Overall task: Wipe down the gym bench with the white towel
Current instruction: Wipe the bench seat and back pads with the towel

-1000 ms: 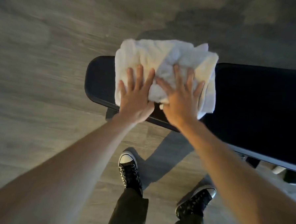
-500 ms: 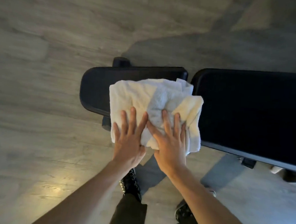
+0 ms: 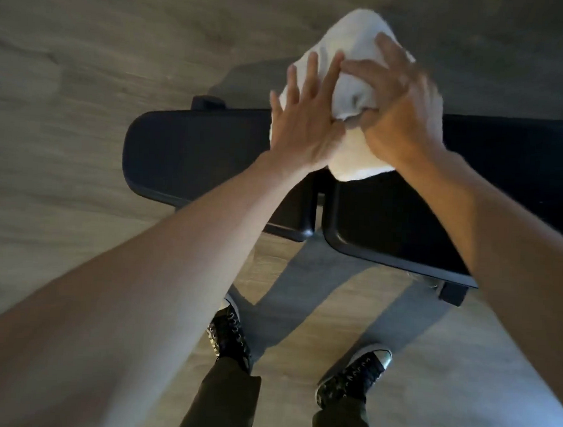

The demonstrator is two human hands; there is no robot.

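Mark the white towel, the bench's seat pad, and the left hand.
white towel (image 3: 351, 158), head view, lower bunched fold.
seat pad (image 3: 192, 150), head view, bare top surface.
left hand (image 3: 306, 123), head view, back of the hand.

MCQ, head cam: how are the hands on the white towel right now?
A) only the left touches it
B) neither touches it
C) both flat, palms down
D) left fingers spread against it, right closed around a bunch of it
D: the left hand lies with fingers spread against the white towel, while the right hand curls around a gathered wad above the gym bench.
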